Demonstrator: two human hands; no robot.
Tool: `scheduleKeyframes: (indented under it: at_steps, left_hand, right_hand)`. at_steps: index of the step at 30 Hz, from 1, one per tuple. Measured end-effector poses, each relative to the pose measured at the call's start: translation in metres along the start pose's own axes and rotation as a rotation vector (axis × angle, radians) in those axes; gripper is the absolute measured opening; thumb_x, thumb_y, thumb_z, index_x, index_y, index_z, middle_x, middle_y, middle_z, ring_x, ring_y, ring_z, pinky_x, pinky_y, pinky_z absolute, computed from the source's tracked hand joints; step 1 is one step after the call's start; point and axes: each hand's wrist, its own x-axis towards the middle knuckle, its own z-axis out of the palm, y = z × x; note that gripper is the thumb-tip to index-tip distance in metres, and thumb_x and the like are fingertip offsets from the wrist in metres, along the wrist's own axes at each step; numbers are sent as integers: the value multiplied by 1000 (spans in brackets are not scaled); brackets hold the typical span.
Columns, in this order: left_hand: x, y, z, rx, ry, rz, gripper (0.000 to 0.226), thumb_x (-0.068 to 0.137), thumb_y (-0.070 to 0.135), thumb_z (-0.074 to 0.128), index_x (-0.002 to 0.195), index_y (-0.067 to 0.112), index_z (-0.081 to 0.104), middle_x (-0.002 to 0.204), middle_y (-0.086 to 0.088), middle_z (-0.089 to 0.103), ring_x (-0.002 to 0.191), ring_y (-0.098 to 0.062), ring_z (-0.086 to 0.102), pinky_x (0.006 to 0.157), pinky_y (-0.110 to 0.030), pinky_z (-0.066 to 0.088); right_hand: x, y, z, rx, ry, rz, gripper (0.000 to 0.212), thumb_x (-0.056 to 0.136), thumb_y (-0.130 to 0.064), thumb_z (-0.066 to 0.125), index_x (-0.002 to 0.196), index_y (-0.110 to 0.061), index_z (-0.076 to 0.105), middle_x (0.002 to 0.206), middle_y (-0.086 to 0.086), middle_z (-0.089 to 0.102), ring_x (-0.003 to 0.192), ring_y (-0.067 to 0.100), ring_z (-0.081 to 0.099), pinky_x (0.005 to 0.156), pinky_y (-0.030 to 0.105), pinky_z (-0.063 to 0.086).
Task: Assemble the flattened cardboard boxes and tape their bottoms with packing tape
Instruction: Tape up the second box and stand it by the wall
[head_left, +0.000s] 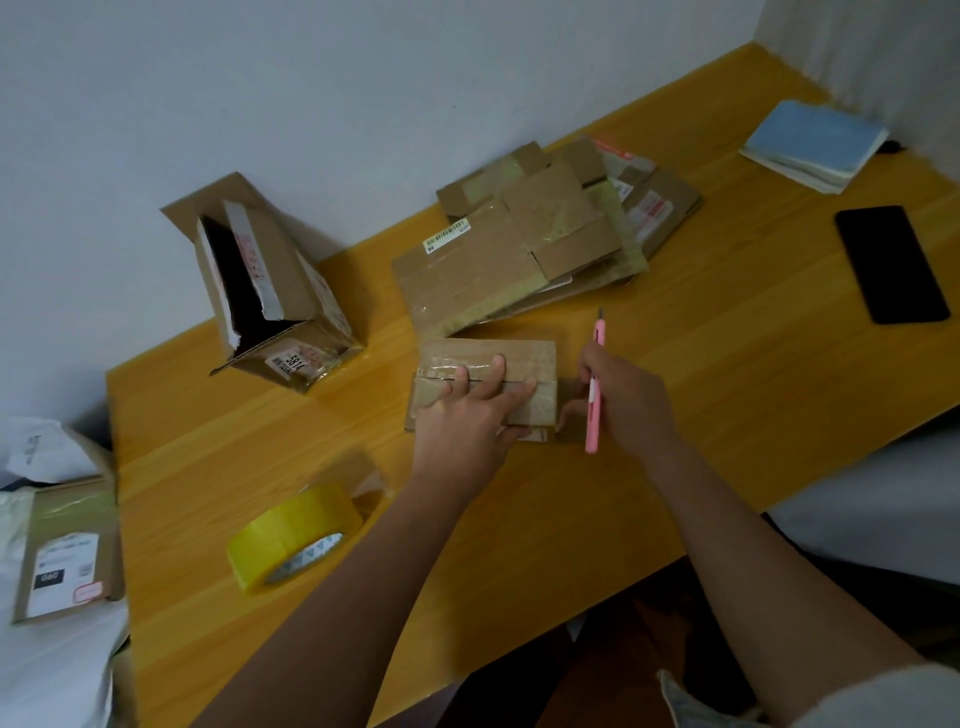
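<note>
A small cardboard box (524, 364) is lying near the middle of the wooden table (727, 364), its long axis running left to right, its taped flap seam facing up along that same line. The left hand (467, 410) is pressing down on it with fingers spread and nearly straight. The right hand (623, 400) is gripping a pink utility knife (596, 384), blade tip pointing away toward the stack of flattened boxes (530, 244) beyond. A yellow tape roll (285, 535) is lying on its side at the near left. 1 opened box (275, 291) is tilting against the wall, its inside dark.
</note>
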Motion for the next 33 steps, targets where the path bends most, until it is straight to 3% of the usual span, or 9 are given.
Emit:
scheduleKeyframes:
  at_steps: [4,7,11,16,19,22,25,30,33]
  left_hand:
    - [0,1,-3,8,-16,1,53,96,52,45,146,50,26,161,11,16,145,-32,23,96,-44,45]
    - [1,1,-6,13,-17,4,53,96,52,45,146,50,26,161,12,16,146,-31,22,96,-41,45]
    - [1,1,-3,8,2,-5,53,96,53,44,145,51,25,161,13,16,146,-29,22,95,-40,46]
    - [-2,-2,-2,-68,52,31,51,93,57,46,143,47,36,159,14,21,145,-24,27,97,-37,46]
    - [-4,-24,-15,-438,172,-28,40,91,45,60,130,37,58,153,13,36,130,-10,46,97,-32,47]
    - [-3,-55,-16,-569,167,-265,60,85,35,72,140,32,48,157,1,27,136,-20,38,103,-37,40]
    - [-6,-55,-8,-893,91,-333,74,85,30,72,149,25,35,153,-3,36,137,-24,37,105,-34,38]
    - [-11,-56,-7,-1001,123,-392,92,79,24,79,153,23,25,140,-5,47,117,-18,51,78,-17,49]
    - [-18,-59,-9,-959,13,-415,108,70,30,85,155,22,18,148,-5,41,126,-25,48,96,-32,48]
  right_hand:
    - [3,1,6,49,75,47,31,87,-19,70,84,-20,39,66,-9,48,53,0,45,45,14,24]
    - [-16,-8,7,367,271,216,30,88,-12,69,83,-19,41,70,-7,53,56,-3,54,47,12,40]
    - [-56,-49,33,630,450,278,32,91,-21,65,77,-28,37,70,-11,54,59,-6,56,47,10,40]
    - [-62,-62,45,863,440,404,27,86,-37,62,80,-22,40,104,8,71,103,2,66,64,24,56]
    - [-59,-61,42,944,370,460,30,86,-31,64,80,-17,39,111,9,69,114,9,63,69,22,55]
    - [-58,-65,38,906,385,526,35,80,-35,69,79,-16,39,96,0,68,101,3,65,64,17,53]
    - [-55,-74,34,751,493,568,39,77,-30,76,78,-12,42,79,-11,61,75,-8,61,55,10,44]
    - [-41,-78,25,492,432,566,42,82,-21,76,65,-21,38,62,-8,45,55,4,39,48,22,28]
    - [-18,-72,12,374,321,534,33,85,-14,73,68,-18,45,65,-6,46,57,8,40,48,24,29]
